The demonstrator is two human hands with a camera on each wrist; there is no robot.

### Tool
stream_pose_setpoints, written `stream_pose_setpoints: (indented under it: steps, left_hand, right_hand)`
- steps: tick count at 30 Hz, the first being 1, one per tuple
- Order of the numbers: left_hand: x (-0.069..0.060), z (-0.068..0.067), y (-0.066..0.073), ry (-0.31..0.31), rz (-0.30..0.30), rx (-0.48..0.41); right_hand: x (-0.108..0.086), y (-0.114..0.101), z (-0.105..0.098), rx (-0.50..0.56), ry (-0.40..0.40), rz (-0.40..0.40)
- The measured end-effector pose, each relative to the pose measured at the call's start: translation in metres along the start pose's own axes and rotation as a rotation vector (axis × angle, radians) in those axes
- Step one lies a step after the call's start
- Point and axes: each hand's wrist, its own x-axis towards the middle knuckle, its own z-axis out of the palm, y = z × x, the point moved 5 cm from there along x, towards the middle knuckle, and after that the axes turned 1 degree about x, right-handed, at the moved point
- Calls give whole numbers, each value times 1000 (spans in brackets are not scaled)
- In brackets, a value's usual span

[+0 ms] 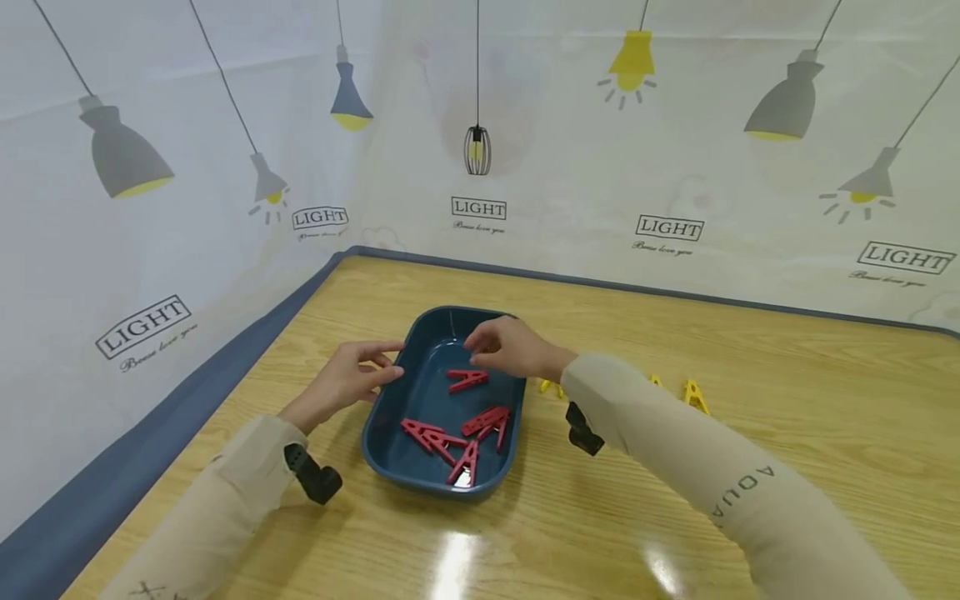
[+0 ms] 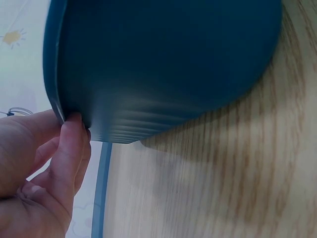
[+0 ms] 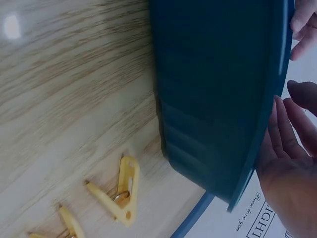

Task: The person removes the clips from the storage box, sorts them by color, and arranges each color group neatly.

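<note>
Your left hand (image 1: 347, 379) pinches the blue tray (image 1: 429, 402) by its rim; your right hand (image 1: 513, 348) hovers above, thumb and fingertips apart. Red clips (image 1: 486, 419) lie inside. Your right sleeve (image 1: 675, 429) reads "AQUA"; the backdrop (image 1: 555, 167), "LIGHT".

The deep blue-green tray (image 1: 423, 392), oblong and round-cornered, sat upright on the counter (image 1: 600, 517), its length running roughly from twelve to six o'clock. Inside, one red clothespin (image 1: 472, 380) lay alone, just toward one o'clock of the middle. More red clothespins (image 1: 483, 422) were clustered from about four round to half past seven, some touching.
</note>
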Motion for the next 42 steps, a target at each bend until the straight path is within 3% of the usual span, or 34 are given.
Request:
stream_pose_setpoints:
  steps: [5, 15, 25, 42]
  left_hand:
    - [0, 0, 1, -2, -6, -7]
    - [0, 1, 3, -3, -5, -12]
    - [-1, -1, 3, 4, -6, -14]
    - [-1, -1, 1, 4, -7, -17]
  right_hand:
    - [11, 0, 12, 1, -48, 39]
    - [26, 8, 29, -22, -70, 143]
    - [33, 18, 36, 1, -88, 205]
    - [36, 19, 47, -63, -163, 272]
